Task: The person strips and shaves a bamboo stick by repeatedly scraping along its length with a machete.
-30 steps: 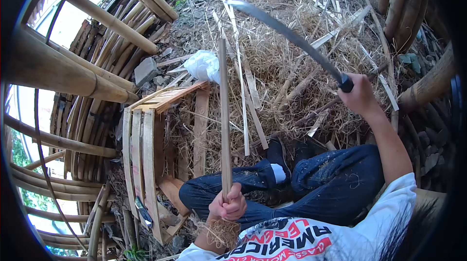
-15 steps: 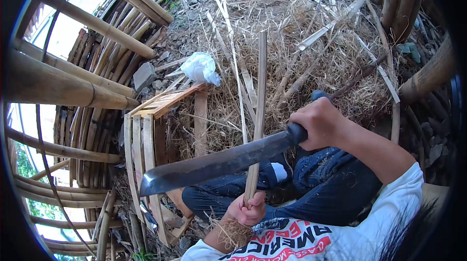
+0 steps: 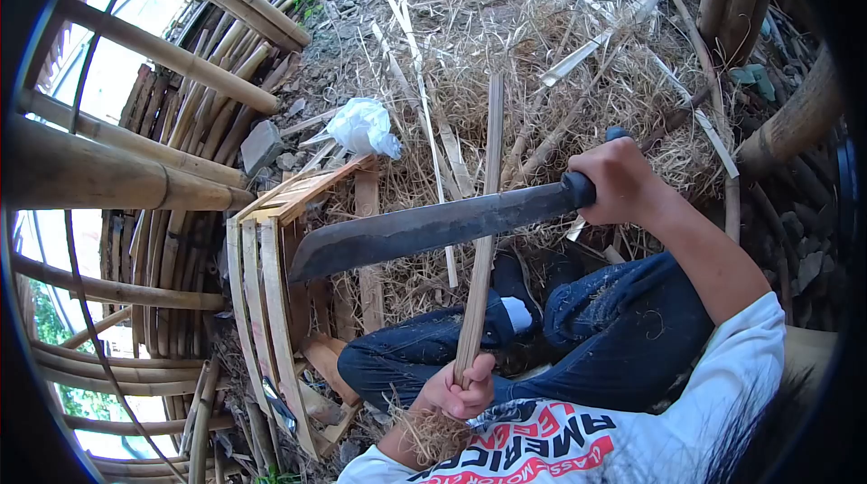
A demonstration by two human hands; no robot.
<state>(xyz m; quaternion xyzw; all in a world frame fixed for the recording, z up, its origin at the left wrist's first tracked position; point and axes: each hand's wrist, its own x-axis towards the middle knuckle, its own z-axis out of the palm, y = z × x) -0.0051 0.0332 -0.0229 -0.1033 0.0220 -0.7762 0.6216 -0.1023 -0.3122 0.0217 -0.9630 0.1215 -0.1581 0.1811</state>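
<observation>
My right hand [image 3: 617, 179] grips the dark handle of a machete [image 3: 442, 224], its broad blade pointing left across the view. The blade overlaps the middle of a long split bamboo strip [image 3: 479, 303]. Low in front of my shirt, my left hand [image 3: 461, 389] is closed around the strip's lower end, and the strip stands up and away from me. A clump of fine shavings [image 3: 429, 437] clings at my left wrist. Beneath the blade are my bent legs [image 3: 623, 330] in jeans.
A slatted wooden crate [image 3: 271, 303] stands to the left with a white plastic bag [image 3: 361, 126] by its far corner. Curly shavings [image 3: 560, 114] and loose strips [image 3: 578, 60] cover the ground ahead. Bamboo poles [image 3: 108, 168] frame the left side; a thick pole [image 3: 790, 136] stands right.
My right hand has moved the machete up and away along the strip, farther from my left hand. The strip has tilted slightly right; my left hand keeps its hold.
</observation>
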